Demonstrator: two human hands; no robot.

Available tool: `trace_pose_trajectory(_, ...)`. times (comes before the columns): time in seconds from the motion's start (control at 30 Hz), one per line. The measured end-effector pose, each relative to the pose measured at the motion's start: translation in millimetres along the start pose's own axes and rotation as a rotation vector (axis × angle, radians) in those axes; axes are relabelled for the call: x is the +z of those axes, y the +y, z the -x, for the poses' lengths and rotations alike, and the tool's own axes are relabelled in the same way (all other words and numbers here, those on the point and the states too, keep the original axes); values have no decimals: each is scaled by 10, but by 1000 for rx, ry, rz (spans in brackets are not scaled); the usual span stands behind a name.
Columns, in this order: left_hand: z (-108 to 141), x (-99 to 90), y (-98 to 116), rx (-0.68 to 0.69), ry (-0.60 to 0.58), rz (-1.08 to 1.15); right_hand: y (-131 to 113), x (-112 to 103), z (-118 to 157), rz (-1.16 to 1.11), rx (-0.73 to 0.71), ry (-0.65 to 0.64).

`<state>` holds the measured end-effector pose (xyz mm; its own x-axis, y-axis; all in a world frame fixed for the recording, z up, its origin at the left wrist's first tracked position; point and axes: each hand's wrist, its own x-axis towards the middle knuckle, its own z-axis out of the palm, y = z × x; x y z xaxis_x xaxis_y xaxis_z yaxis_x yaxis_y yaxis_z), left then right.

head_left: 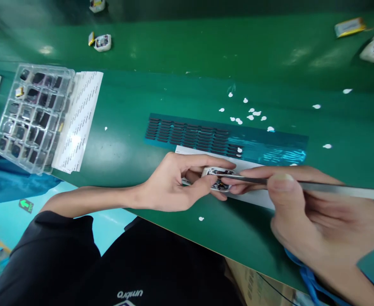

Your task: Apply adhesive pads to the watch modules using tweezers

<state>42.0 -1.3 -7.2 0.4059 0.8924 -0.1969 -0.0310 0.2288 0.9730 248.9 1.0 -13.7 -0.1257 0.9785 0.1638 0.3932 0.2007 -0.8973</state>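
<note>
My left hand (187, 182) grips a small white device housing (208, 171) by its edges, thumb on the near side and fingers around the far side. Its open face shows a dark circuit interior. In my right hand (301, 212) is a pair of metal tweezers (327, 188), pinched between thumb and fingers. The tweezers' tip reaches into the housing beside my left thumb. Whether the tip grips a part is too small to tell. Under the hands lies a white paper strip (253, 199), and just beyond it a blue film sheet (269, 144) with rows of small black strips.
Small white round stickers (251, 117) are scattered over the green table (126, 106). A clear compartment tray (30, 119) with dark parts sits at left by printed white sheets (81, 114). At the back are another housing (102, 43) and a yellow-edged battery (350, 27).
</note>
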Motion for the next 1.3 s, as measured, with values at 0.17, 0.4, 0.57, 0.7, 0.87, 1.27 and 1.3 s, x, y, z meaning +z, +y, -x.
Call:
trace_pose_trajectory(0.17,-10,-69,27,109,-26,-161,140,-270,-144,81,-118,65)
trace_pose_trajectory(0.4,-178,-140,59,465,-92,-714,201,-597,-430,363,-298,-111)
trace_pose_trajectory(0.57,-317,-159,-70,564,-68,-1115,237,-492,-491,350,-313,-147)
trace_pose_trajectory(0.7,-365,-205,-149,583,-89,-1255,303,-437,-534,304,-292,-214)
trace_pose_trajectory(0.87,-430,-265,-215,666,-129,-1334,385,-425,-572,209,-217,-218)
trace_pose_trajectory(1.27,-443,-308,-237,742,-125,-1375,445,-433,-634,111,-138,-262)
trace_pose_trajectory(1.3,-445,-309,-238,761,-116,-1365,439,-430,-629,120,-143,-263)
